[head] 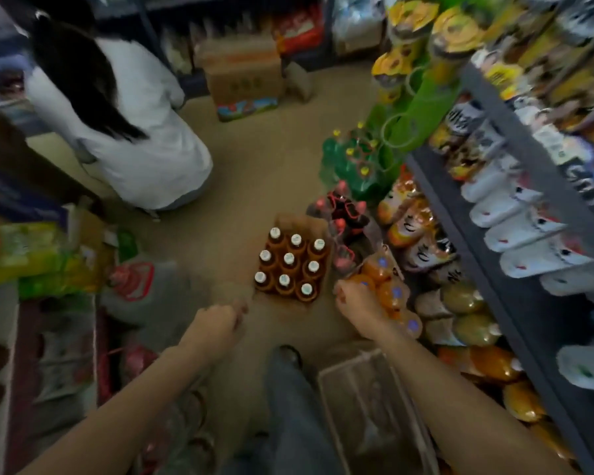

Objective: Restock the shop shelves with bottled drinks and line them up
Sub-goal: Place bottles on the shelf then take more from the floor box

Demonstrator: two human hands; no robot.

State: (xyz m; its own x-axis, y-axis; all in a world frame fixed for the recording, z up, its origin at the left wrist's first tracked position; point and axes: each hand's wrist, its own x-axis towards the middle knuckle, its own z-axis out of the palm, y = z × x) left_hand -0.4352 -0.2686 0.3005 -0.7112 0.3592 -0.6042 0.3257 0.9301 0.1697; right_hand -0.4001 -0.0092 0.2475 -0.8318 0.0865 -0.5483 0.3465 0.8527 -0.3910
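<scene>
A shop aisle seen from above: a brown cardboard tray (pixel 290 223) sits on the tan floor (pixel 254 173), holding nine amber bottles (pixel 288 264) with white caps in three rows of three. The left hand (pixel 220 320) hovers just short of the tray's near corner with fingers curled; whether it grips anything cannot be told through the blur. The right hand (pixel 355 308), fingers also curled, lies against a shrink-wrapped pack of orange bottles (pixel 390 291) with blue caps, which stands on the floor at the foot of the grey shelving (pixel 494 138); it seems to hold the wrap, though the picture is too soft to be sure. Beyond that pack stand dark bottles with red caps (pixel 345 217) and green bottles with yellow caps (pixel 352 159). The shelves carry white packets (pixel 525 231) and yellow-lidded tubs (pixel 456 32); no label is sharp enough to read. A second person in a white top (pixel 134 125) crouches at upper left, near a cardboard box (pixel 244 80) with faint, illegible print. A clear plastic crate (pixel 374 399) stands beside the wearer's grey trouser leg (pixel 288 406).
</scene>
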